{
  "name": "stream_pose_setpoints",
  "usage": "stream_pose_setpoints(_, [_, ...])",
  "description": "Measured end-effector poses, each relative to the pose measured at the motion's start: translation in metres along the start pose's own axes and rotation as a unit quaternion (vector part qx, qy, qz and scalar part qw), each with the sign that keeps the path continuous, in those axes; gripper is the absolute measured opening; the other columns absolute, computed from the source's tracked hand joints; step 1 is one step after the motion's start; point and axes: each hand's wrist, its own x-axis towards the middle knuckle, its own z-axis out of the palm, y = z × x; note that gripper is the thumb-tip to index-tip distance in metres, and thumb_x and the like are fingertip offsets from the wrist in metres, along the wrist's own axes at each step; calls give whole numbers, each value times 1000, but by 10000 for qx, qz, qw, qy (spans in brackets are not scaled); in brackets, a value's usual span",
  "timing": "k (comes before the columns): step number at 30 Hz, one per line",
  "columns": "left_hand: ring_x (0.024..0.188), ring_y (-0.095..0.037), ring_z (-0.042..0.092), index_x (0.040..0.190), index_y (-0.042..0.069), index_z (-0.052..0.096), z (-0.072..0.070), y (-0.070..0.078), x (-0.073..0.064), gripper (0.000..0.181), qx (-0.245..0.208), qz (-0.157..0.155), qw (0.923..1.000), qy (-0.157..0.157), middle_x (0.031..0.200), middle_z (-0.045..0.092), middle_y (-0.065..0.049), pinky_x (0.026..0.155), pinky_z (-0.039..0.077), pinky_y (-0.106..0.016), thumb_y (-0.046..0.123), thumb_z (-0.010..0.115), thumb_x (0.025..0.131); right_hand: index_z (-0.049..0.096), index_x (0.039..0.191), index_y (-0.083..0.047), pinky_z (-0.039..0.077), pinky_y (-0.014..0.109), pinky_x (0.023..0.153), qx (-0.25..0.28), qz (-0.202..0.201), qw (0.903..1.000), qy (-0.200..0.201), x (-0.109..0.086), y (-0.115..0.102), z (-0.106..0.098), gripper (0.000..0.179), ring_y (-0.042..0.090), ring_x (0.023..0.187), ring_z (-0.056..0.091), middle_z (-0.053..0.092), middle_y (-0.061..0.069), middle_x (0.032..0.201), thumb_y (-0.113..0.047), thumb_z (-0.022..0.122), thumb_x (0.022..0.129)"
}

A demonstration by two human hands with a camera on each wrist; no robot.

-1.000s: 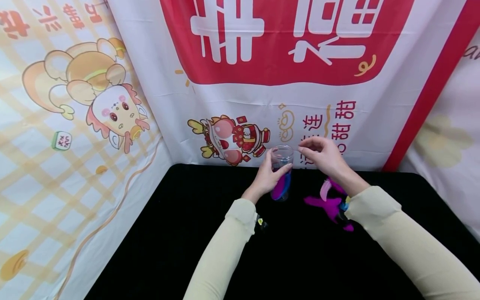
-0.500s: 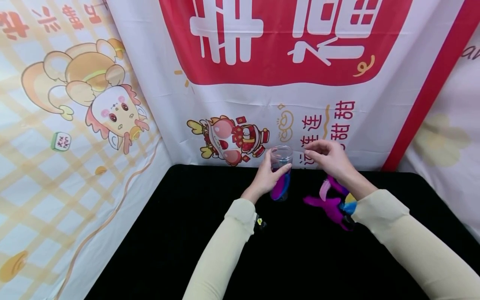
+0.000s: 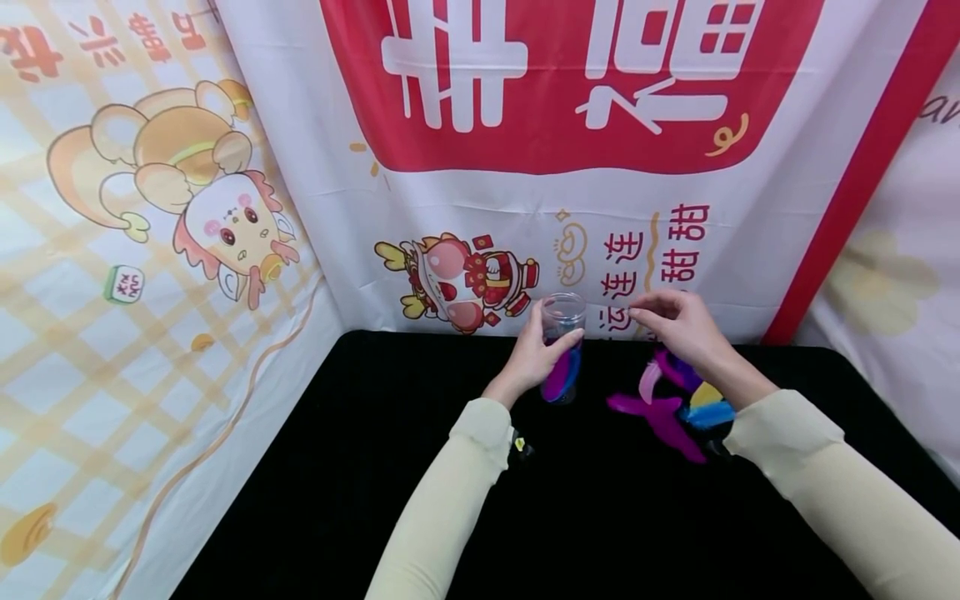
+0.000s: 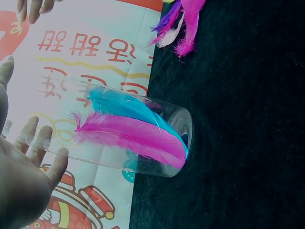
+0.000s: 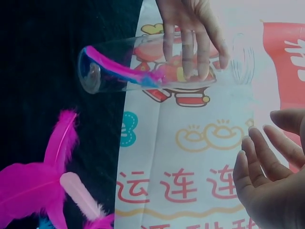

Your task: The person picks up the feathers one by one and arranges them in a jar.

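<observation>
My left hand (image 3: 534,354) grips a tall clear glass (image 3: 564,310), its fingers curled round the upper part and the thumb across the near side. The glass stands upright on the black table. Inside, a magenta feather (image 4: 133,138) and a blue feather (image 4: 128,107) lean against the wall, quill ends at the bottom. To the right of the rim my right hand (image 3: 678,325) hangs in the air. In the right wrist view its loosely bent fingers (image 5: 255,162) hold nothing. Below it on the table lies a loose pile of feathers (image 3: 663,421), partly covered by the right forearm.
The pile includes a pale pink feather (image 5: 81,193), a yellow feather (image 3: 705,395) and a blue feather (image 3: 708,414). A printed cloth (image 3: 457,200) hangs right behind the table's far edge. A patterned side cloth (image 3: 150,375) borders the table's left.
My right hand has moved to the right and slightly down, away from the glass rim, showing more of the feather pile. My left hand and the glass have stayed put.
</observation>
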Motion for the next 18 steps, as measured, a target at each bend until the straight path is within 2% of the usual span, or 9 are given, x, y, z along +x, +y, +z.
stream_pose_setpoints(7, [132, -25, 52, 154, 22, 30, 0, 0, -1, 74, 76, -55, 10000, 4, 138, 54, -12, 112, 41, -44, 45, 70, 97, 66, 127, -3, 52, 23, 78, -12, 214, 9996, -170, -3, 10, -5, 41, 9, 95, 61, 64, 16, 126, -36, 63, 103])
stream_pose_setpoints(14, [131, -25, 52, 155, 22, 30, 0, 0, -1, 75, 59, -54, 10000, 22, 138, 54, -12, 113, 41, -45, 46, 70, 96, 65, 127, -2, 53, 23, 77, 74, 150, 9998, -139, -7, 19, -7, 38, 7, 92, 61, 65, 17, 124, -33, 62, 104])
stream_pose_setpoints(18, [131, -25, 52, 155, 22, 30, 0, 0, 0, 75, 63, -41, 10000, 37, 138, 54, -12, 112, 41, -45, 45, 71, 96, 65, 128, -1, 53, 22, 77, 72, 188, 9997, -128, -8, 21, -7, 41, 7, 92, 61, 65, 13, 121, -34, 62, 104])
